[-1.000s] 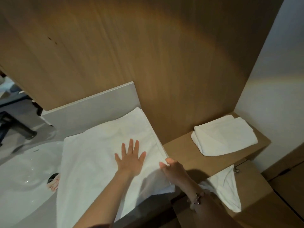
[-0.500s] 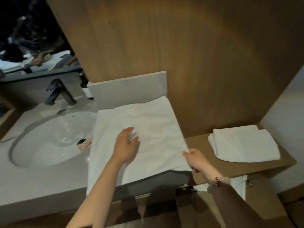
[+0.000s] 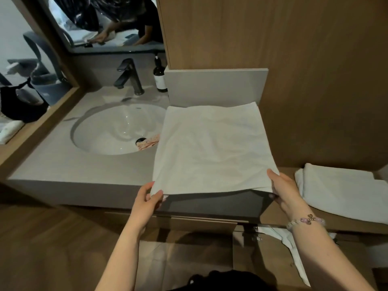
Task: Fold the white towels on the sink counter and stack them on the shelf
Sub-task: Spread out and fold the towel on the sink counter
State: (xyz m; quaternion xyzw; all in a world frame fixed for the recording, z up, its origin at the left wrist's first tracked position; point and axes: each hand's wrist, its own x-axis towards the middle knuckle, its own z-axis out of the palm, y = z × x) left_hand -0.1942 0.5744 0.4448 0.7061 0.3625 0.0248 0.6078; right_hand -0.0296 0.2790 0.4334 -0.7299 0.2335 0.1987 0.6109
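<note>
A white towel (image 3: 212, 148) lies spread flat on the right end of the grey sink counter (image 3: 69, 164), its near edge lifted just past the counter's front. My left hand (image 3: 148, 201) pinches the towel's near left corner. My right hand (image 3: 283, 191) grips the near right corner, thumb on top. A folded white towel (image 3: 344, 190) rests on the lower wooden shelf (image 3: 287, 171) to the right.
A round white basin (image 3: 117, 131) with a patterned cloth at its drain sits left of the towel. A black faucet (image 3: 129, 77) and a dark bottle (image 3: 160, 77) stand behind it. Another white cloth (image 3: 294, 253) hangs below the shelf. Wooden panels rise behind.
My left hand left the middle of the towel and took its near left corner. My right hand stays at the right corner. The near edge is now raised. The camera view swung left.
</note>
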